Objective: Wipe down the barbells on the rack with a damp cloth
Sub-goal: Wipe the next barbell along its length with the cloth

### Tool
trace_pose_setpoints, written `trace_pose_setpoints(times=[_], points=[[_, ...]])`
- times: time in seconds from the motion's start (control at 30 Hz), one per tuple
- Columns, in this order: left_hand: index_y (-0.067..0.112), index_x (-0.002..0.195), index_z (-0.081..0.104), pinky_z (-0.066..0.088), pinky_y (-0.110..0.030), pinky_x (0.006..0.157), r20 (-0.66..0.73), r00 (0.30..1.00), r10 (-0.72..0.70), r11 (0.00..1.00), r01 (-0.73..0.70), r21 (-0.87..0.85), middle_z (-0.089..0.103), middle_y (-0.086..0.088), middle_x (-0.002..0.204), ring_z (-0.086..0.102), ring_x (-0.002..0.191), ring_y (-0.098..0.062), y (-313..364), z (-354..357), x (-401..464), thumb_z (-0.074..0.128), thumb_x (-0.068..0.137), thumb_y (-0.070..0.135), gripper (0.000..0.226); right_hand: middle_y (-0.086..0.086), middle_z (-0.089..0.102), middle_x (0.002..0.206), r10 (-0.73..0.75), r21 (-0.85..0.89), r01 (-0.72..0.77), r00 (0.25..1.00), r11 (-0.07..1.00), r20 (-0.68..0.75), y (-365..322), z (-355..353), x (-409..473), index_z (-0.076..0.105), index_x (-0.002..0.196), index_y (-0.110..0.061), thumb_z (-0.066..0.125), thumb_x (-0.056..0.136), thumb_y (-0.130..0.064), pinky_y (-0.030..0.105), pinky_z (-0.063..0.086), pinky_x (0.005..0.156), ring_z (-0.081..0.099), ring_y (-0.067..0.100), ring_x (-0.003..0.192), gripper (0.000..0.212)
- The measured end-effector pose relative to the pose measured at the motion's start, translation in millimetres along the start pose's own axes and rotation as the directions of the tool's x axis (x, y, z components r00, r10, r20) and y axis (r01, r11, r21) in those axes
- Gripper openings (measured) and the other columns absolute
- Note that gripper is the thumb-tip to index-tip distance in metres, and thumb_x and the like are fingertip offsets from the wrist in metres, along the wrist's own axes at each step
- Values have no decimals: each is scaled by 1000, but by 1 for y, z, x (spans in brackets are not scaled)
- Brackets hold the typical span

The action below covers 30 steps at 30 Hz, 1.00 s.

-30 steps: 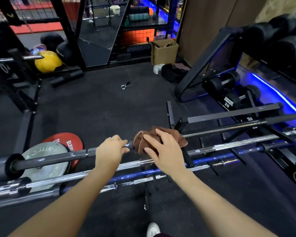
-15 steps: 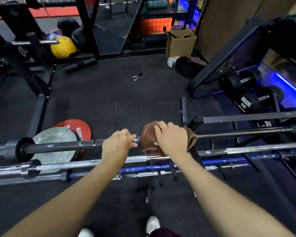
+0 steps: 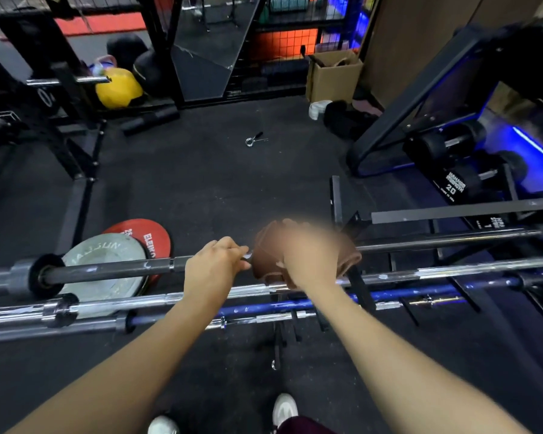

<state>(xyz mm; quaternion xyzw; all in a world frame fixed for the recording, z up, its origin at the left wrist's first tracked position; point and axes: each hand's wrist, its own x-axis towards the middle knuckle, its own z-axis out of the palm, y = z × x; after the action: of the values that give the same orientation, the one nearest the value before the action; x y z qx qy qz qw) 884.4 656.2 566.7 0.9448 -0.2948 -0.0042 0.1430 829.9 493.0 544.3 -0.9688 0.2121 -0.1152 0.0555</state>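
Barbell (image 3: 113, 272): left hand (image 3: 212, 267) grip clamped; right hand (image 3: 311, 258) clamps cloth (image 3: 265, 255); plates (image 3: 107, 255) behind.

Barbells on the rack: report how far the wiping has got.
Done: nothing can be confirmed clean from this view. In hand: the right hand, motion-blurred, holds the brown cloth on the dark top barbell while the left hand grips that bar. Left: the chrome barbell and blue barbell below, neither touched by the cloth.
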Motion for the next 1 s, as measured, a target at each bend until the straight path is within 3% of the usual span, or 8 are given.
trace_pose_setpoints(times=[0.13,0.27,0.33,0.43,0.57,0.73,0.83,1.0], points=[[30,123,63,42,-27,70,5,1000,-30,1000,30,9,60,7,112,53,104,-16,2,2,1,56,92,37,33,10,61,120,-119,-30,116,984,993,-134,2,21,-33,57,130,-22,36,95,-44,43,36,92,55,31,107,47],[26,121,64,47,-31,68,-35,999,-23,1000,23,2,61,4,109,55,99,-20,1,5,2,58,92,28,30,4,62,72,-54,-93,46,994,995,-90,-7,9,7,67,82,-19,37,92,-38,35,39,59,59,29,65,37],[24,110,70,45,-30,59,-32,999,-12,1000,11,-18,64,2,99,59,89,-22,-2,5,1,67,86,23,25,5,63,66,-68,-72,67,998,995,-5,-10,0,18,65,74,-17,33,92,-36,33,36,56,61,32,62,41],[25,98,75,37,-24,51,-54,996,73,997,-71,36,65,4,86,60,76,-21,-8,4,2,77,76,25,21,7,68,95,-42,-25,48,976,999,216,-8,-3,24,64,98,-17,28,100,-37,37,34,69,62,34,92,41],[28,118,66,44,-29,68,31,992,122,991,-124,47,63,7,108,57,99,-18,-19,-5,7,64,85,39,34,2,69,86,-13,-4,13,1000,1000,10,-8,3,1,70,98,-22,32,94,-42,35,40,68,63,29,80,43],[20,109,71,46,-32,62,-27,997,68,997,-67,34,66,2,98,59,90,-23,-52,-13,-4,74,79,31,32,7,65,116,82,105,-70,989,992,-120,-34,15,-19,66,118,-22,37,91,-41,43,39,93,57,30,107,44],[22,106,73,44,-31,58,-52,998,21,1000,-21,11,66,1,93,60,87,-24,-53,-9,-7,76,76,28,31,10,57,129,44,71,-36,993,997,-107,-59,23,-32,57,129,-26,31,94,-41,45,26,102,44,30,122,47],[20,92,76,44,-27,42,-99,994,55,997,-50,53,66,3,78,61,65,-23,-55,-5,-10,89,56,24,38,10,61,115,-81,-51,80,997,996,-17,-52,20,-29,62,119,-30,32,93,-48,48,41,92,53,33,109,43]])
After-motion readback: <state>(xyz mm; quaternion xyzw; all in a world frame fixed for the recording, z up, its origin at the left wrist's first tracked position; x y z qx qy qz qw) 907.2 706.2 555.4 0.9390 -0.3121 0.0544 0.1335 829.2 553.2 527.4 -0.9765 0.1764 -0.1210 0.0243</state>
